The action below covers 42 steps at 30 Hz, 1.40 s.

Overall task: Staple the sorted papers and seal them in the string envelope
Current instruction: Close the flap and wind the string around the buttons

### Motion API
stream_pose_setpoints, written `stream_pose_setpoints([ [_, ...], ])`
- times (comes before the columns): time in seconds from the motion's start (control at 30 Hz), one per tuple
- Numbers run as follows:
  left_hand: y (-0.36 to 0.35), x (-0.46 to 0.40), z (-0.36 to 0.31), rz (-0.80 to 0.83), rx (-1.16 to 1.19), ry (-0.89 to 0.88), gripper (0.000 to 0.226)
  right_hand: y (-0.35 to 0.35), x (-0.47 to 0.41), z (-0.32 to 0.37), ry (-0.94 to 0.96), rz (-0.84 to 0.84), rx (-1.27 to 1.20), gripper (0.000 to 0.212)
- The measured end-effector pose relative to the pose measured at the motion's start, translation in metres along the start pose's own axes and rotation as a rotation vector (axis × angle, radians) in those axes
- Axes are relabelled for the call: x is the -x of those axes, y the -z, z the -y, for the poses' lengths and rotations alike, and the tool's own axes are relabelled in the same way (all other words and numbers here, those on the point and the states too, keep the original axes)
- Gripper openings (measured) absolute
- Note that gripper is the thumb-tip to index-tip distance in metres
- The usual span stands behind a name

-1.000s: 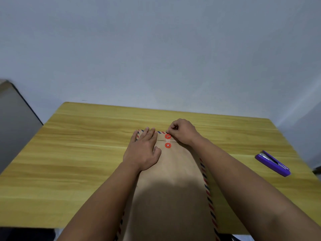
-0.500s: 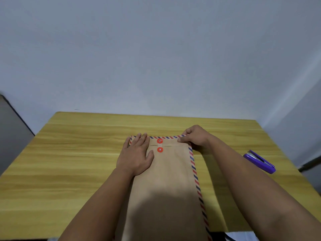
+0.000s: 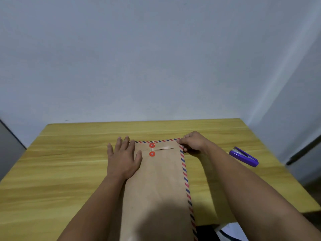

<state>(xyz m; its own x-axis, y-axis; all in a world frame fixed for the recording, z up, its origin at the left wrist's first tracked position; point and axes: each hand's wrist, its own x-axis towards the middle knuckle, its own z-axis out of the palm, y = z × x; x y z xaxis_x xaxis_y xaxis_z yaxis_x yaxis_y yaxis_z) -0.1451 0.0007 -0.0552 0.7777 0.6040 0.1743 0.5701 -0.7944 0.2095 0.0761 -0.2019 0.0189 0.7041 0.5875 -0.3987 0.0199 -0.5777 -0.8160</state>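
Note:
A brown string envelope (image 3: 161,180) with a red-and-blue striped border lies lengthwise on the wooden table (image 3: 57,164). Its flap is folded down, and white string runs between two red discs (image 3: 152,149) near the far end. My left hand (image 3: 123,158) lies flat with fingers spread on the envelope's far left corner. My right hand (image 3: 192,141) is curled at the far right corner, its fingertips pinching the envelope's edge there. The papers are not in view.
A purple stapler (image 3: 244,156) lies on the table to the right of my right forearm. The table's far edge meets a pale wall. Something white (image 3: 229,231) shows below the table's near right edge.
My right hand has moved from the red discs to the envelope's far right corner. The left hand has stayed pressed on the left side. The camera view has shifted.

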Motion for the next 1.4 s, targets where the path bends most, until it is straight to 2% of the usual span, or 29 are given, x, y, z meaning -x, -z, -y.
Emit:
stream_pose_setpoints([
  [0.1,0.014,0.008,-0.019,-0.054,0.062,-0.015,0.074,0.007,0.016,0.019,0.003,-0.077,0.0,0.02],
  [0.17,0.032,0.013,-0.046,-0.006,0.245,-0.025,0.083,0.014,0.026,0.043,0.038,-0.157,0.009,0.015],
  [0.23,0.056,0.014,-0.077,0.146,0.573,0.016,0.1,0.018,0.037,0.073,0.072,-0.205,0.001,0.007],
  [0.3,0.085,0.012,-0.106,0.319,0.877,0.028,0.112,0.018,0.054,0.107,0.111,-0.201,-0.008,0.009],
  [0.37,0.115,0.014,-0.132,0.424,1.023,0.033,0.108,0.016,0.075,0.141,0.151,-0.184,-0.012,0.012],
  [0.4,0.129,0.013,-0.141,0.442,1.059,0.058,0.097,0.014,0.083,0.156,0.168,-0.178,-0.013,0.014],
  [0.5,0.164,0.005,-0.151,0.401,1.13,0.151,0.038,0.012,0.099,0.186,0.222,-0.18,-0.053,0.021],
  [0.57,0.184,0.002,-0.15,0.349,1.134,0.175,0.021,0.013,0.104,0.196,0.261,-0.158,-0.119,0.021],
  [0.67,0.211,0.0,-0.139,0.189,1.038,0.136,0.03,0.017,0.102,0.197,0.317,-0.13,-0.185,0.024],
  [0.73,0.226,-0.004,-0.126,0.091,0.973,0.133,0.028,0.022,0.095,0.19,0.364,-0.241,-0.102,0.033],
  [0.8,0.237,-0.01,-0.112,0.029,1.026,0.179,0.025,0.03,0.087,0.175,0.389,-0.391,0.039,0.058],
  [0.83,0.24,-0.013,-0.105,0.007,1.106,0.215,0.024,0.034,0.085,0.165,0.36,-0.41,0.025,0.074],
  [0.9,0.237,-0.014,-0.093,-0.011,1.315,0.281,0.023,0.039,0.084,0.142,0.244,-0.334,-0.105,0.099],
  [0.93,0.233,-0.013,-0.087,0.0,1.4,0.31,0.024,0.04,0.085,0.13,0.178,-0.271,-0.146,0.104],
  [1.0,0.218,-0.013,-0.075,0.023,1.47,0.372,0.022,0.039,0.081,0.107,0.111,-0.148,-0.173,0.09],
  [1.07,0.197,-0.015,-0.064,0.018,1.438,0.42,0.019,0.034,0.075,0.086,0.111,-0.094,-0.281,0.073],
  [1.17,0.161,-0.014,-0.056,-0.04,1.236,0.451,0.021,0.018,0.068,0.06,0.068,-0.105,-0.425,0.075],
  [1.23,0.139,-0.01,-0.057,-0.052,1.136,0.452,0.027,0.007,0.06,0.041,0.026,-0.162,-0.383,0.072],
  [1.3,0.113,-0.007,-0.058,-0.02,1.007,0.407,0.026,-0.003,0.056,0.022,-0.023,-0.206,-0.188,0.068],
  [1.4,0.066,0.0,-0.052,0.169,0.559,0.244,0.06,-0.023,0.055,0.002,-0.096,-0.231,0.335,0.083],
])
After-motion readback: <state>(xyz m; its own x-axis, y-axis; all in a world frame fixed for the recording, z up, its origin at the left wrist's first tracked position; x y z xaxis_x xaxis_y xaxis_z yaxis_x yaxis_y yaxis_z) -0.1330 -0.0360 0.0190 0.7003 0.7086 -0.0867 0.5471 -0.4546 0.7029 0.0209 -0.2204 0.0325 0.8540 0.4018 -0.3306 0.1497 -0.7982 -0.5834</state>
